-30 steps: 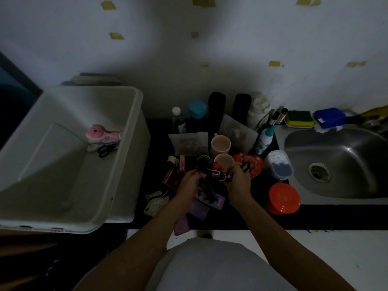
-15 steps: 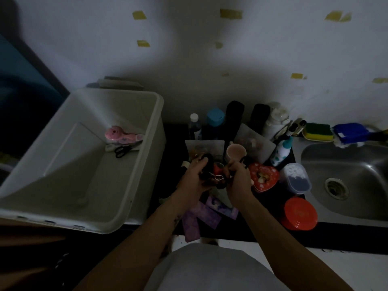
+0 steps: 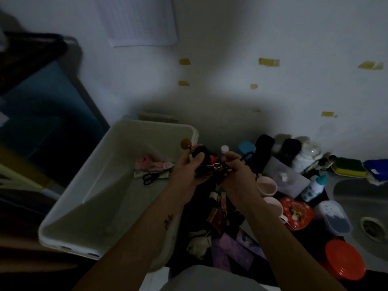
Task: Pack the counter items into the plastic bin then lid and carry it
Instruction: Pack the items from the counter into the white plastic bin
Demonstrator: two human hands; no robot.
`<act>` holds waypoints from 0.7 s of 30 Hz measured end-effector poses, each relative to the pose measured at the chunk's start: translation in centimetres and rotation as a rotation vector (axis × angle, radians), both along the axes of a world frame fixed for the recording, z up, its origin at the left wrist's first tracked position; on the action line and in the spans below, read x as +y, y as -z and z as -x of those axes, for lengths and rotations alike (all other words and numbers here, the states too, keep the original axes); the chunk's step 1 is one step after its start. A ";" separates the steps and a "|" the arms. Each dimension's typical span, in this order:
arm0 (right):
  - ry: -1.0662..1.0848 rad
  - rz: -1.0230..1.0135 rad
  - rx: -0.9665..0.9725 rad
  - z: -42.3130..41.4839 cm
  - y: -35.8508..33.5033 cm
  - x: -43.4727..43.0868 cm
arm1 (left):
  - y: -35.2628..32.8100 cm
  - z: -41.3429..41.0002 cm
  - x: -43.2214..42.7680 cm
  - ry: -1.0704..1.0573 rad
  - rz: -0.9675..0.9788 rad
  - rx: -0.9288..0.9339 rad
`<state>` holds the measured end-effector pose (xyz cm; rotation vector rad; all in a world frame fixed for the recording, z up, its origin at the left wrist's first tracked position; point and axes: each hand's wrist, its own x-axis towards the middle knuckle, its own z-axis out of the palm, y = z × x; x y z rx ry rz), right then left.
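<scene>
Both hands are raised over the seam between the white plastic bin (image 3: 94, 185) and the cluttered black bench (image 3: 310, 240). The left hand (image 3: 189, 171) has its fingers curled round a bunch of small dark things (image 3: 206, 164), with a brown round knob (image 3: 185, 143) sticking up from it. The right hand (image 3: 237, 171) pinches the same bunch from the other side, where a thin wire clip shows.

The bin stands left of the bench, and the left forearm crosses its right rim. Most of its floor is bare, with only a pink toy (image 3: 147, 164) and black scissors (image 3: 150, 177) lying by the far wall.

The bench is crowded up to the sink (image 3: 357, 196) with pink mugs (image 3: 266, 185), a red heart tin (image 3: 296, 213), purple packets (image 3: 237, 248) and an orange lid (image 3: 344, 259). The labels are too dim to read.
</scene>
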<state>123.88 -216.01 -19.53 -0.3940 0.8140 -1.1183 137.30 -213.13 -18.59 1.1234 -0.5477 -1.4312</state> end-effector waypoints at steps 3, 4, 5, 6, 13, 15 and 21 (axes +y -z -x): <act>-0.044 0.069 0.071 -3.2 -1.2 -0.5 | -0.6 -3.3 -0.4 -0.057 0.002 0.027; -0.061 0.087 0.102 -4.4 -1.6 -0.6 | -0.7 -4.5 -0.5 -0.082 -0.003 0.034; -0.078 0.096 0.130 -5.1 -1.9 -0.6 | -0.7 -5.2 -0.6 -0.108 -0.010 0.036; -0.104 0.094 0.167 -6.3 -2.0 -0.9 | -0.7 -6.3 -0.7 -0.130 -0.021 0.029; -0.343 0.045 0.516 -12.8 -1.7 -1.8 | -0.4 -12.8 -1.6 -0.186 -0.089 0.002; -0.406 0.067 0.596 -13.8 -1.6 -1.9 | 0.4 -14.2 -2.0 -0.182 -0.104 0.008; -0.437 0.157 0.838 -16.0 -1.5 -2.3 | 3.6 -17.1 -3.3 -0.112 -0.210 -0.052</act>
